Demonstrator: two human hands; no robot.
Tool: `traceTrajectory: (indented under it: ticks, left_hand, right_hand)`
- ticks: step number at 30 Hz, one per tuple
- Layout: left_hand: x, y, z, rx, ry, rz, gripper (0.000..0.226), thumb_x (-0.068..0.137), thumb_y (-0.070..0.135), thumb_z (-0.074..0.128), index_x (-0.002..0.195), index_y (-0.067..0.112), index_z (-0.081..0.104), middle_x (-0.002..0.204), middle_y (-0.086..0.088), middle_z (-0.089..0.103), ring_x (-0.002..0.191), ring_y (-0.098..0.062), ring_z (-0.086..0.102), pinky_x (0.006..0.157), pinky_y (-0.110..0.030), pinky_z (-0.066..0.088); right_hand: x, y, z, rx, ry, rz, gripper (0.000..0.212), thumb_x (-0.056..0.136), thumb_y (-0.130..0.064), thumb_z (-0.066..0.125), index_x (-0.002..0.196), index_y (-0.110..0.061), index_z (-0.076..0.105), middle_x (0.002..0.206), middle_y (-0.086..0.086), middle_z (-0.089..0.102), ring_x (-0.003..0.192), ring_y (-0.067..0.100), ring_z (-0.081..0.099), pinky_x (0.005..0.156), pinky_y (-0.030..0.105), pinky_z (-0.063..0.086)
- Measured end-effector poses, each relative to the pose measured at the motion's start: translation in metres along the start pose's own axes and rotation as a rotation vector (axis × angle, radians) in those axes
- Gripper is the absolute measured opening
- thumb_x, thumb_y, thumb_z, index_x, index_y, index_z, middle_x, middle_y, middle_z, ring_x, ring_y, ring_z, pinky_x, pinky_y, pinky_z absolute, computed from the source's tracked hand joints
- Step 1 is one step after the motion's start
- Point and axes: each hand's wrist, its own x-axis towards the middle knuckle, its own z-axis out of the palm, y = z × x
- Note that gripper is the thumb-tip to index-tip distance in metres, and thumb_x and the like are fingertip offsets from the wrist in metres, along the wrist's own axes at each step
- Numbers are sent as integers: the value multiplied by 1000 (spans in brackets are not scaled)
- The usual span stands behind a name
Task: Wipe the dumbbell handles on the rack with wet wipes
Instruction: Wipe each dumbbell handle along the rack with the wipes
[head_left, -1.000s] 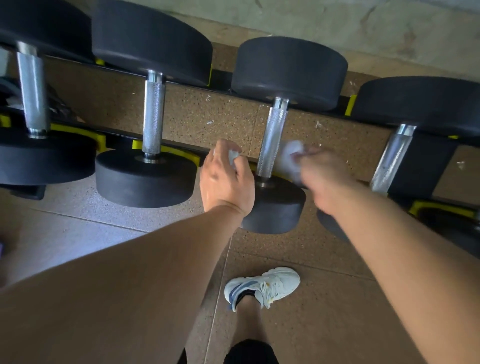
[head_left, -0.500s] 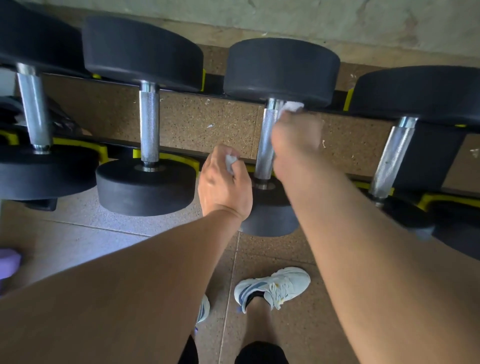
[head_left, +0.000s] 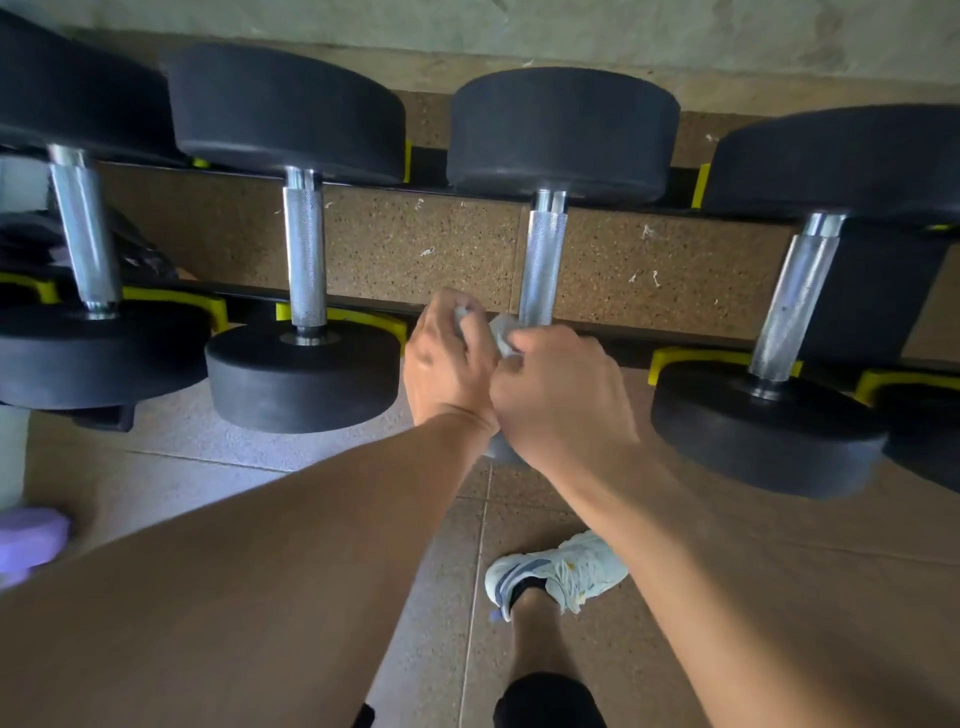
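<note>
Dumbbell handle (head_left: 543, 265) at 12 o'clock on the rack (head_left: 675, 358), brown speckled floor (head_left: 415, 249) beneath. Our left hand (head_left: 447, 358) and right hand (head_left: 563, 395) meet at its near end, fingers of both clamped on a white wipe (head_left: 500, 332). Neighbouring handles sit well apart at 10 and 2.

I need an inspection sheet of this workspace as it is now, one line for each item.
Surface: speckled brown floor, white scraps under the rack.
Job's things: four dumbbells on the rack; third dumbbell handle bare above the hands; wet wipe bunched at its near end.
Clutter: purple object at left edge.
Grippers: left hand grips a wipe; right hand pinches the wet wipe.
Cables: nothing seen.
Surroundings: grey wall; white sneaker below.
</note>
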Motion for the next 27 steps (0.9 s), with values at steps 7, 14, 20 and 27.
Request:
traceTrajectory:
  ticks: [7,14,20,27]
  left_hand:
    - [0,8,-8,-88,-153,-162,37,78,29,31,88,9,60,88,-18,67,79,-32,56,64,-33,27]
    - [46,1,-87,-194,-676,-349,26,98,33,50,119,22,61,117,-12,65,110,-33,60,89,-38,49]
    - [76,-33,-185,-179,-482,121,7,96,31,56,90,32,60,78,8,66,60,-8,58,50,-23,46]
    - [108,-79,-180,265,-475,-86,23,99,34,39,97,22,59,85,-2,62,81,-29,60,72,-36,50]
  right_hand:
    - [12,-29,35,333,551,411,22,97,-23,42,100,-21,64,87,1,65,81,30,56,70,38,43]
    - [21,-49,63,17,741,458,35,98,-33,37,122,-22,60,113,18,68,103,41,63,87,48,47]
    - [21,-63,71,-171,742,395,37,96,-31,34,119,-18,61,102,22,67,93,44,61,81,48,47]
    - [26,-65,67,-190,703,468,32,101,-31,33,113,-19,59,88,19,63,74,32,51,72,41,41]
